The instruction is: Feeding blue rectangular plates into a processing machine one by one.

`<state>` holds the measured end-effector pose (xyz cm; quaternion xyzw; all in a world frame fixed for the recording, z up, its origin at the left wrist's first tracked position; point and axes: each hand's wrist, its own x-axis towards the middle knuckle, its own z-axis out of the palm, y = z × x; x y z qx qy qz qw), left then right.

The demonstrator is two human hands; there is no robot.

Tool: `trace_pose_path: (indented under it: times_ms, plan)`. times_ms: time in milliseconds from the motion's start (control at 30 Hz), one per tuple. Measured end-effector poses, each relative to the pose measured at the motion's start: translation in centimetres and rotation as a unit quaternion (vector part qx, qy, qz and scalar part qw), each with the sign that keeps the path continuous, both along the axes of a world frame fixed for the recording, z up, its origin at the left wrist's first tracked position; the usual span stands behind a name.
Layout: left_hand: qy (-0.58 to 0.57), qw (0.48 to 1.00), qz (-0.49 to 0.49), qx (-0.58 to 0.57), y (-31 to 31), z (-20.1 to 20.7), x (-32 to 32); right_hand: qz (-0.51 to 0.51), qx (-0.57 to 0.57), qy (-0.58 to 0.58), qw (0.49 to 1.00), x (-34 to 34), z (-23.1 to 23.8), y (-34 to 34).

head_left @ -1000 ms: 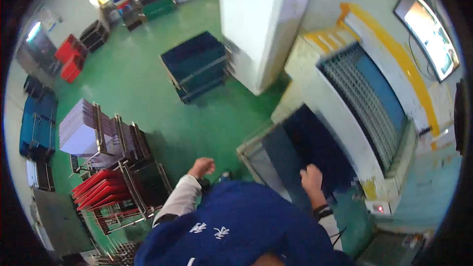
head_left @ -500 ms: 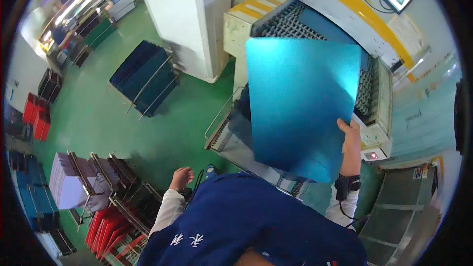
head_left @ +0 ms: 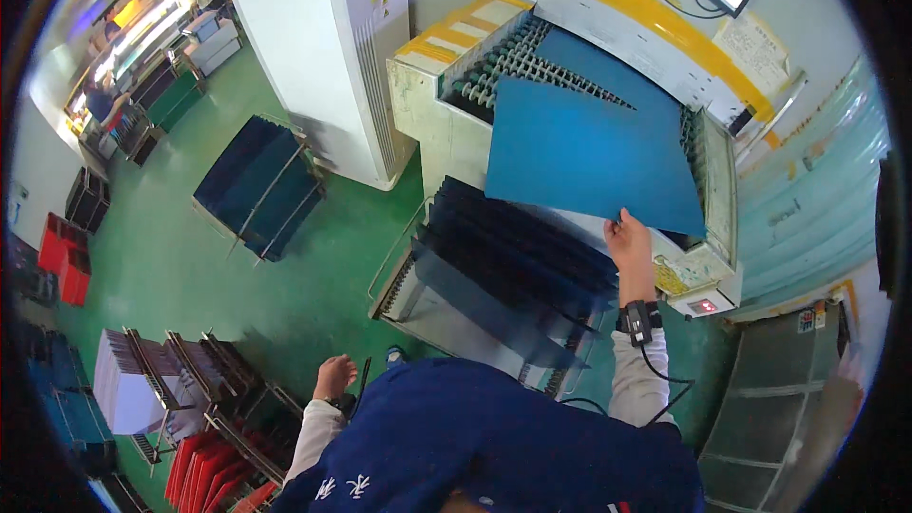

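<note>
The blue sheet [head_left: 589, 147], held up before the machine [head_left: 418, 123] half a second ago, now slants over its rollers [head_left: 518, 57] — and the right hand [head_left: 631, 242], then at its right side, grips its near edge. Dark sheets [head_left: 494, 252] in the rack [head_left: 397, 294], mostly covered then, now show — fanned in a row.

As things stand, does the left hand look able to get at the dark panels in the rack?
Probably yes, with a forward reach: the left hand looks empty, mostly green floor shows between it and the rack, and the dark panels show uncovered on the near side.
</note>
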<state>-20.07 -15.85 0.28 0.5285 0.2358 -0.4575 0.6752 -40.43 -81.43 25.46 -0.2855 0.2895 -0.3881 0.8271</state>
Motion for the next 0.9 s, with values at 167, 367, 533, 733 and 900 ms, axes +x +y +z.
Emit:
trace_pose_path:
  times_ms: [167,367,533,733,900]
  plan:
    - [-0.228,0.968,-0.103,0.035,2.7,-4.2,-0.8,-0.031,0.071,0.018,0.997,4.7,-0.4,-1.0]
    - [0.003,0.997,0.080,0.004,1.0,-0.4,-2.4,0.067,0.099,0.081,0.989,6.3,-1.5,-0.4]
    - [0.007,0.996,0.079,0.033,1.1,0.6,-3.0,0.128,0.119,0.088,0.981,6.8,-2.3,-1.0]
    - [-0.086,0.994,0.006,0.070,2.1,-2.0,-3.1,0.076,0.088,0.029,0.993,8.2,-2.0,-1.3]
    - [-0.171,0.985,-0.015,0.010,2.6,-3.7,-3.4,0.046,0.111,0.044,0.992,8.7,-1.8,-1.0]
